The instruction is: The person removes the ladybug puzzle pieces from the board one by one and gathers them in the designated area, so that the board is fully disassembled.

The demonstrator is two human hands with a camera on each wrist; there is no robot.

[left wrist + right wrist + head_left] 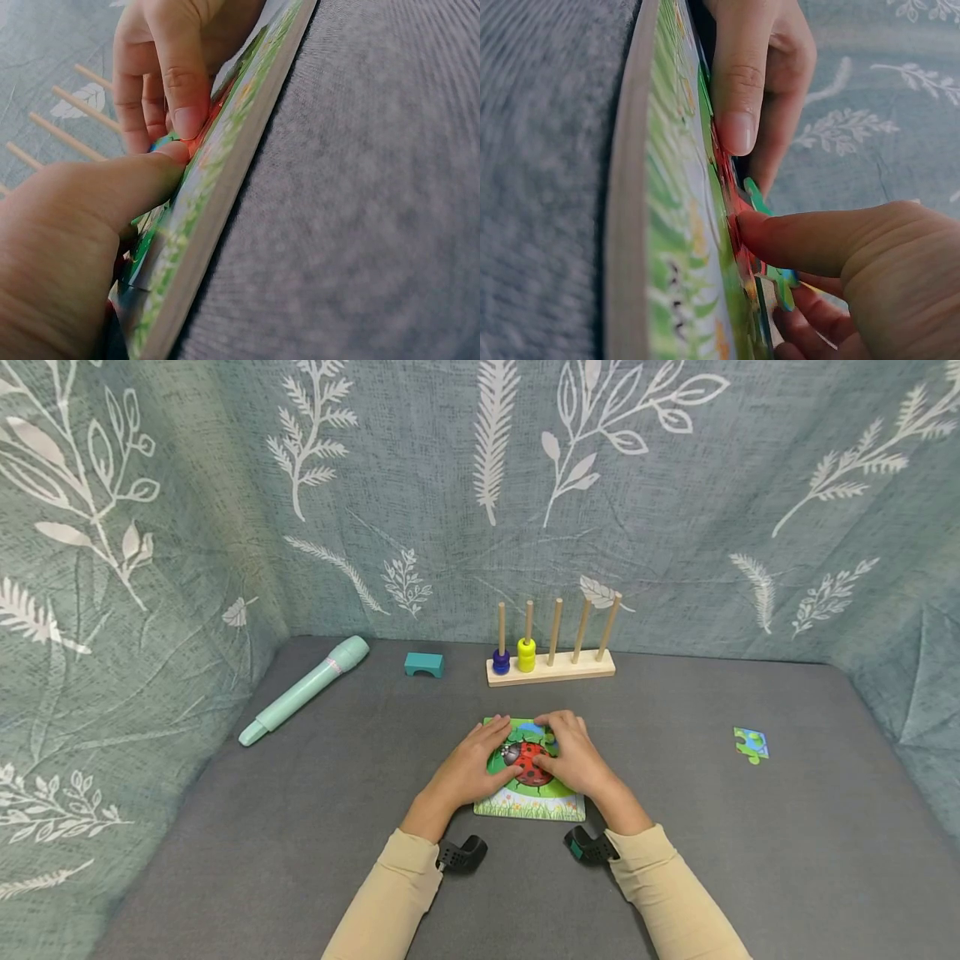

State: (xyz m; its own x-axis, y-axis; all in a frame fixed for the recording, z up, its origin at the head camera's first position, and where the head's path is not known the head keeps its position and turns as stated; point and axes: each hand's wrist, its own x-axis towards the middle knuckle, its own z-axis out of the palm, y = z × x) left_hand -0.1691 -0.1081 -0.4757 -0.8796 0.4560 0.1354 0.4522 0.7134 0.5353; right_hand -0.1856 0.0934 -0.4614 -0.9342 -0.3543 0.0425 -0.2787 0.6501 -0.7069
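Note:
A ladybug jigsaw puzzle [528, 808] with a grassy border lies flat in a thick-edged tray between both hands. The left hand [474, 766] rests on its left side, fingers extended along the upper left and thumb on the red ladybug. Over the upper right part, the right hand [576, 762] pinches a green and blue puzzle piece [784, 291] between thumb and fingers. That piece stands tilted up from the picture in the right wrist view. Both thumbs are close together over the ladybug, and the fingers hide part of the puzzle's top.
Another puzzle piece [751, 745], blue and green, lies far to the right. Behind the puzzle stands a wooden peg stand [555, 670] with blue and yellow rings. A teal arch block [424, 664] and a mint-green tube-shaped object [303, 692] are at the back left. Patterned cloth [450, 485] hangs behind.

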